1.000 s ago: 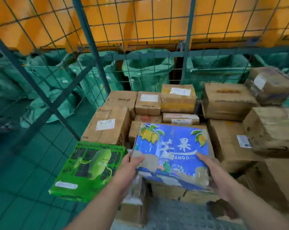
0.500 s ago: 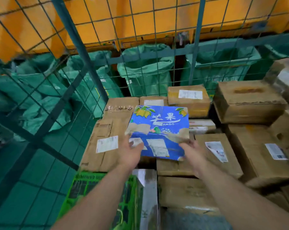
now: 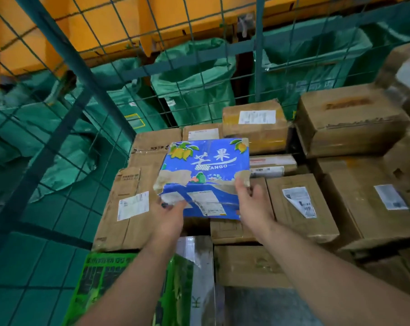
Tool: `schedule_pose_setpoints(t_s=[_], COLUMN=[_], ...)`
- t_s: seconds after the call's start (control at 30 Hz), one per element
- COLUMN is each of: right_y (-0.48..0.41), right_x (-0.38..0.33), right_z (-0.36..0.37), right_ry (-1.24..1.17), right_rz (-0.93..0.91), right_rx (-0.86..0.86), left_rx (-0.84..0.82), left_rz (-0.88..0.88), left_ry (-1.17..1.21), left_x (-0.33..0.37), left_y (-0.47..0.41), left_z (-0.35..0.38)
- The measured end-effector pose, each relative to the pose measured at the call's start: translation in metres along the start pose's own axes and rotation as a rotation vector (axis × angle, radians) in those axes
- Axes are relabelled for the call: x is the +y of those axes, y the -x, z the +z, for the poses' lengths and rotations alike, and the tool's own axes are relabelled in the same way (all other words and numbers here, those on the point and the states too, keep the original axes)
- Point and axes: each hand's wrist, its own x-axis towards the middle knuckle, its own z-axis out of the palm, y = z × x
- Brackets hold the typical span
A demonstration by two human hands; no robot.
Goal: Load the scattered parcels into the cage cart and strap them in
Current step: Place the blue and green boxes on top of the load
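Blue mango box (image 3: pixel 206 177) — farther into cart

At frame centre the mango box (image 3: pixel 206 170) is lying over packed cartons (image 3: pixel 291 227) inside the cage cart (image 3: pixel 67 50), whose mesh wall (image 3: pixel 259 55) is running across the upper frame, with sacks (image 3: pixel 194 85) standing behind it.
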Motion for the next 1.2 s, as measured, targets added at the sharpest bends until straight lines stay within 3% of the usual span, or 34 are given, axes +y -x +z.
schedule_pose_setpoints(t_s=[0.2,0.3,0.47,0.77,0.9,1.07,1.2], right_y=[0.000,0.007,0.035,0.024,0.012,-0.002,-0.008], right_x=[0.008,0.031,0.044,0.039,0.021,0.019,0.011], right_z=[-0.012,-0.032,-0.052,-0.031,-0.020,-0.037,-0.025], right_ry=[-0.051,0.023,0.008,0.083,0.151,0.020,0.039], right_rz=[-0.046,-0.079,-0.161,-0.324,-0.374,-0.124,-0.141], right_rx=[-0.074,-0.142,-0.271,-0.217,-0.178,-0.196,-0.164], left_rx=[-0.095,-0.007,0.184,0.128,0.141,0.215,0.199], left_rz=[-0.132,-0.074,-0.078,-0.122,-0.066,0.030,0.008], left_ry=[-0.114,-0.112,0.038,0.259,0.114,-0.291,-0.243], left_x=[-0.008,-0.016,-0.046,-0.010,-0.010,0.005,0.007], left_y=[0.032,0.043,0.002,0.017,0.010,0.015,-0.004], left_z=[0.013,0.022,-0.001,-0.017,-0.013,0.001,-0.008])
